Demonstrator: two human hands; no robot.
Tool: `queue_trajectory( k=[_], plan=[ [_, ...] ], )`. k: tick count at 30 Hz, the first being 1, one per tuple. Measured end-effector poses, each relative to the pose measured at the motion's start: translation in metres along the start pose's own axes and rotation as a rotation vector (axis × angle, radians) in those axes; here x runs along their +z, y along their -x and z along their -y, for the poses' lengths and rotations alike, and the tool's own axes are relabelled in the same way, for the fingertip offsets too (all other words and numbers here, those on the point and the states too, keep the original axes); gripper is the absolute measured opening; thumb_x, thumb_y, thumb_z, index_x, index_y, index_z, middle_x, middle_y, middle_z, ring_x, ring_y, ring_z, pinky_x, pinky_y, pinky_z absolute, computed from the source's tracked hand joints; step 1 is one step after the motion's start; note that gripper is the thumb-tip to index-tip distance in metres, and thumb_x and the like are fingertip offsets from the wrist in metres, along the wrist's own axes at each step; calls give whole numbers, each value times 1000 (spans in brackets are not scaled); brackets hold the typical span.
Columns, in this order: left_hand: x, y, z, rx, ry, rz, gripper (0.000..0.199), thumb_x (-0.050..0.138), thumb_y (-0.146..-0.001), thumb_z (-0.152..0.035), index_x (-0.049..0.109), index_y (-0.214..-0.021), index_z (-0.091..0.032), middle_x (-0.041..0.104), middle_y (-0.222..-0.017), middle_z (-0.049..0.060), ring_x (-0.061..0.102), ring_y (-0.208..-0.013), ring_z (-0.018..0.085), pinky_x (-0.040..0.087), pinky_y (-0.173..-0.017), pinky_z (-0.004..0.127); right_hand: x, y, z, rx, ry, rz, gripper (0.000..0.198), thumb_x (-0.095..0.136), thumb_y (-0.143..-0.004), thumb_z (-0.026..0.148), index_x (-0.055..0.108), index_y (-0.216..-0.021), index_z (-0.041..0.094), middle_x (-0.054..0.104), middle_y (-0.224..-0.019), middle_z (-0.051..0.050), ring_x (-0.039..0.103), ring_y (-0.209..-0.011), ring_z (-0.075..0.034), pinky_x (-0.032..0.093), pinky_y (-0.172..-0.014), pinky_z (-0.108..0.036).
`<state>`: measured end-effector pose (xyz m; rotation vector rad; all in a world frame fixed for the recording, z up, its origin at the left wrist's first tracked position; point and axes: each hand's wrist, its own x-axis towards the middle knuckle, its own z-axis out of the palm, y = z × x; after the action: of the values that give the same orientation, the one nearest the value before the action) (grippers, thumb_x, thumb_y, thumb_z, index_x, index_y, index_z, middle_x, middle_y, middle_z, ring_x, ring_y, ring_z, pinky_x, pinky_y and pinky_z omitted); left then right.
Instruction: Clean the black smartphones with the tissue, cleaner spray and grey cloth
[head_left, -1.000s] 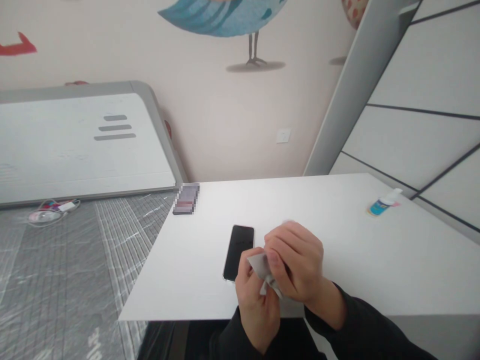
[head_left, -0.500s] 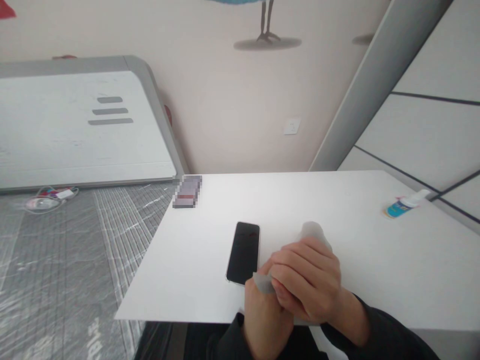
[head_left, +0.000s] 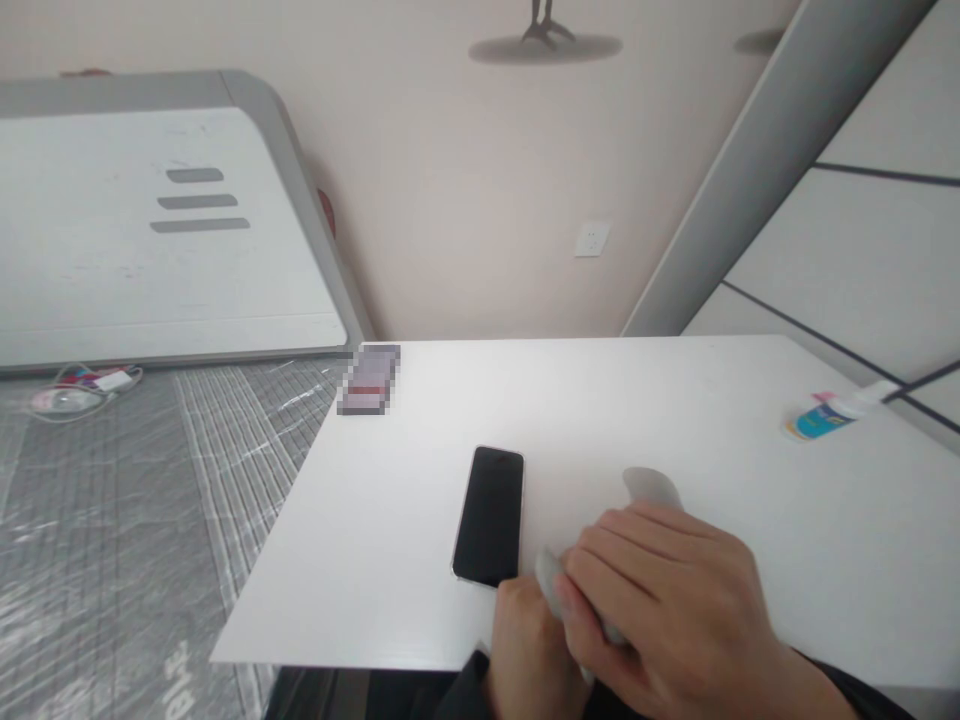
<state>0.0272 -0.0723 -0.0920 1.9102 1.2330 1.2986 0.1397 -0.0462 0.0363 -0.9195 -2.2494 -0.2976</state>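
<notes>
A thin grey cloth (head_left: 651,486) is bunched in my right hand (head_left: 667,590), whose fingers are closed over it. One end sticks out past the knuckles, and another fold shows by the thumb, against my left hand (head_left: 531,640). My left hand is closed, knuckles up, close under the right one. Its fingertips are hidden, so what they hold cannot be made out. Just beyond my left hand, a black-screened smartphone (head_left: 489,516) in a clear case lies on the white table (head_left: 337,590).
A bottle (head_left: 832,412) with a blue label and white top lies at the table's right. A blurred-out purplish item (head_left: 369,380) sits at the far left corner. Plastic-wrapped floor (head_left: 135,520) lies to the left, below a white panel (head_left: 150,280).
Both hands have shifted nearer to me and to the right in view, the right hand more so. The cloth has moved along with it. The view has tilted slightly; the phone stays put.
</notes>
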Motion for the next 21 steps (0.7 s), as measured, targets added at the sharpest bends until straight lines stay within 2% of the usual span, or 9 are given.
queue_trajectory(
  k=[3,7,9,11,14,16,18,21],
  plan=[
    [1,0,1,36,7,82,13,65,-85,-15,66,-82,-28,65,-66,1,62,-56,19,52,-48,29,-6,-3,-5,-134,-30,147,36,53,-96,17,58,-61,22,58,-53,1,51,-45,-15,37,-45,-37],
    [2,1,-1,34,9,149,15,64,-86,-12,67,-87,-27,68,-70,0,64,-58,18,54,-51,28,-13,-4,-12,-219,-90,392,20,67,-87,15,63,-69,22,65,-59,4,55,-48,-15,32,-43,-39],
    [2,1,0,29,4,163,15,62,-87,-11,67,-84,-25,68,-69,-1,62,-55,16,53,-50,26,-16,-8,-15,-189,-123,519,16,73,-86,17,65,-72,22,68,-63,5,58,-51,-15,28,-45,-40],
    [0,1,0,40,-7,169,16,61,-88,-12,64,-77,-23,66,-66,-2,60,-52,14,50,-47,24,-19,-15,-20,-120,-194,648,15,75,-89,28,70,-77,22,72,-67,4,61,-55,-16,26,-48,-38],
    [-5,-2,1,74,-27,172,19,63,-89,-19,61,-70,-22,65,-63,-3,58,-49,12,45,-45,21,-25,-25,-31,0,-421,814,21,79,-88,43,76,-88,23,76,-75,3,67,-66,-16,35,-56,-32],
    [-9,-5,1,104,-37,178,22,65,-88,-24,59,-67,-21,65,-61,-4,58,-47,10,43,-44,20,-28,-28,-38,68,-557,861,25,84,-83,46,76,-91,24,76,-81,3,69,-72,-15,41,-62,-28],
    [-10,-5,1,108,-56,184,21,64,-88,-24,60,-68,-21,66,-61,-3,58,-47,10,43,-45,20,-28,-26,-40,66,-564,832,26,84,-82,47,75,-89,23,76,-82,3,68,-73,-14,42,-63,-27],
    [-5,-1,4,46,-120,192,14,62,-85,-18,63,-72,-22,69,-65,-2,62,-52,12,46,-49,21,-20,-16,-33,-35,-314,609,25,73,-91,43,69,-77,22,70,-68,3,59,-59,-14,34,-53,-33]
  ],
)
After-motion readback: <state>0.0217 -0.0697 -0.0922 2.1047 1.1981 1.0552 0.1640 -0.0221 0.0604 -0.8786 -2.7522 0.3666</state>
